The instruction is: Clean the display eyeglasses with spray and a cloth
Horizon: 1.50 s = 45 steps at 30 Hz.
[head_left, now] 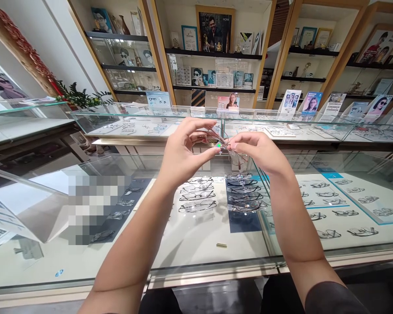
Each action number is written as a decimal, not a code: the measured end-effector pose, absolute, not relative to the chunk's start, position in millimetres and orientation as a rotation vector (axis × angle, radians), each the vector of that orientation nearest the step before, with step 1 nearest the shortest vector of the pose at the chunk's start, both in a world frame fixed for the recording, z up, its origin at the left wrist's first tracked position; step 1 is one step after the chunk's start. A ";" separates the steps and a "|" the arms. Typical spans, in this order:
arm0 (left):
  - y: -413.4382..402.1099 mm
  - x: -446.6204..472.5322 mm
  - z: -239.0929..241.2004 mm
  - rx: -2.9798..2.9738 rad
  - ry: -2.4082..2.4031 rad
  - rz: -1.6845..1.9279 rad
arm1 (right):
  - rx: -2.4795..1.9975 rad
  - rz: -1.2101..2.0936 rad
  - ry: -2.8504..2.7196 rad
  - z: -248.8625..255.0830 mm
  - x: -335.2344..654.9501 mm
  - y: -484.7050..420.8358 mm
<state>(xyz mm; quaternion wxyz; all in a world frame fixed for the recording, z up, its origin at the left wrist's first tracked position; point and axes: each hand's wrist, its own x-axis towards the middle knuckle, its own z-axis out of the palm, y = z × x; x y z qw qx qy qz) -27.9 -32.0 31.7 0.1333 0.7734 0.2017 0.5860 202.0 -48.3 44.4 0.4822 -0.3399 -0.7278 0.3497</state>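
Both my hands are raised over a glass display counter [196, 261] and hold one thin metal pair of glasses [237, 158] between them. My left hand [183, 150] pinches the frame at its left side with thumb and fingers curled. My right hand [260, 150] is closed on the frame's right side, with a lens hanging below it. A small green spot shows between the fingertips. Under the glass lie rows of spectacle frames [198, 194].
A small brass-coloured piece [221, 245] lies on the counter glass near me. A second glass counter [216, 126] runs behind, carrying leaflets and stands. Wooden wall shelves [212, 54] with pictures and trophies stand at the back. A plant [78, 96] sits at left.
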 end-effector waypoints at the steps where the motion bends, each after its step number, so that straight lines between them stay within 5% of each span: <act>1: -31.5 -28.0 31.8 2.235 0.581 1.690 | -0.833 0.859 -1.778 44.1 201.7 -48.1; 11: -46.6 -16.7 29.5 2.087 0.999 2.106 | -0.901 0.583 -1.620 36.0 192.9 -38.4; 17: -48.4 -6.9 21.7 1.971 0.961 1.636 | -0.849 0.182 -1.606 25.3 165.6 -45.7; 23: -36.5 -11.4 18.4 1.791 0.916 1.689 | -0.890 -0.116 -1.771 15.5 147.5 -56.0; 33: -79.9 -55.0 10.4 2.083 1.269 1.327 | -0.990 0.192 -1.931 15.2 161.4 -94.1; 40: -94.5 -74.5 -32.2 2.472 1.372 0.480 | -0.970 0.526 -1.676 -62.0 186.9 -63.2; 45: -95.9 -62.4 -71.8 2.624 1.537 0.185 | -1.024 0.657 -1.450 -111.3 204.1 -26.7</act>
